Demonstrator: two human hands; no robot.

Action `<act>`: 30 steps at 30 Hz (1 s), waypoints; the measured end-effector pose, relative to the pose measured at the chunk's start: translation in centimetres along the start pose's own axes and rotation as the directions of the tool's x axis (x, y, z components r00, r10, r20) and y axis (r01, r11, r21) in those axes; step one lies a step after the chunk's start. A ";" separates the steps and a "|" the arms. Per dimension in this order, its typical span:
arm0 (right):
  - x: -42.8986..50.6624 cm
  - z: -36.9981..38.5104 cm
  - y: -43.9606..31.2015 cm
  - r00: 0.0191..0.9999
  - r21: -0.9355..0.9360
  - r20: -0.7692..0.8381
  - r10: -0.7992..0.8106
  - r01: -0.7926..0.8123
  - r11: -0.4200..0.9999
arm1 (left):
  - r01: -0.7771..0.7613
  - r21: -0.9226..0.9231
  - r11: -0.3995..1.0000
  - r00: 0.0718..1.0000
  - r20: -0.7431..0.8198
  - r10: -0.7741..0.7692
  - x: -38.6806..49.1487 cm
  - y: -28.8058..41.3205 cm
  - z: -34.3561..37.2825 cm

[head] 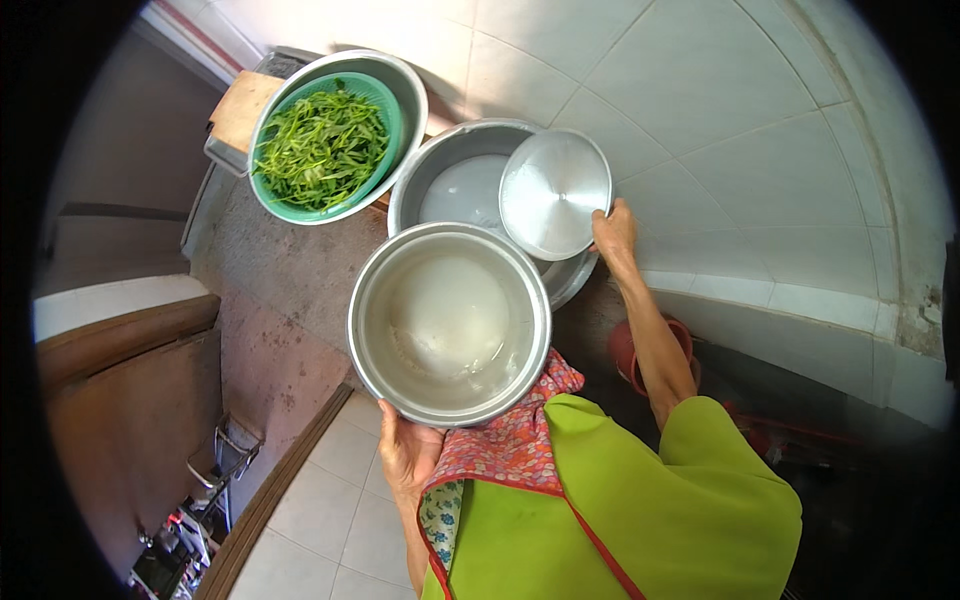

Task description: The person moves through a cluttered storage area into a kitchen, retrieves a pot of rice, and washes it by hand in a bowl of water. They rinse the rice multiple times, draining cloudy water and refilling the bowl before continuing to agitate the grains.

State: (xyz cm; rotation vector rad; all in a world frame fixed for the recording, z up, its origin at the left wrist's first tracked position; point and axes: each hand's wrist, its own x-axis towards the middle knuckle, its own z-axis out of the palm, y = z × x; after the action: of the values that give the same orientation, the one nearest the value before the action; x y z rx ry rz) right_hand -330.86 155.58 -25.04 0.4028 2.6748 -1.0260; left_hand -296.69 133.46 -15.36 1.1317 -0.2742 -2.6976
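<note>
A round metal pot (450,322) with a little cloudy liquid at its bottom rests in my left hand (411,450), whose thumb lies against the outer wall near the rim. With my right hand (616,232) I grip the edge of a round metal lid (556,193), tilted over the right side of a large metal basin (431,169). The basin stands beyond the pot, which overlaps its near edge. Up and to the left, a green plastic colander (386,101) full of leafy green vegetables (322,150) sits inside another metal basin (412,82).
A wooden board (244,111) lies beside the vegetable basin. A tiled wall (720,150) rises behind and to the right. A red bucket (626,352) stands below my right forearm. At the lower left are a wooden edge (281,487) and a metal-framed object (225,457).
</note>
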 end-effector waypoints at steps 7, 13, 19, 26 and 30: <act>1.8 8.1 5.5 0.902 0.233 0.314 0.296 -0.375 0.897 | -0.120 0.109 0.987 0.993 0.020 0.118 -0.1 0.4 1.5; -2.4 6.2 -0.2 0.728 -0.146 -0.217 -0.651 0.635 0.759 | -0.164 0.286 0.944 0.985 -0.002 0.172 0.8 0.5 3.2; -11.2 12.5 -3.5 0.386 0.131 0.733 -0.559 0.727 0.674 | -0.168 0.285 0.944 0.984 -0.008 0.177 2.2 0.1 5.4; -5.3 21.2 -8.1 0.327 0.310 0.926 0.188 -0.944 0.117 | -0.134 0.391 0.911 0.990 0.003 0.144 4.3 -2.9 4.6; -9.3 17.6 -13.0 0.523 0.543 0.827 0.207 -0.839 -0.047 | -0.135 0.465 0.875 0.990 0.105 0.097 6.0 -3.4 4.1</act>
State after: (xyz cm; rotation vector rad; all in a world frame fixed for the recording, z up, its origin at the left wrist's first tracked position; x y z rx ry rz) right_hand -324.31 132.75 -26.79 1.1345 0.7277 -1.9294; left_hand -304.19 135.53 -17.47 1.0745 -1.0269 -2.6391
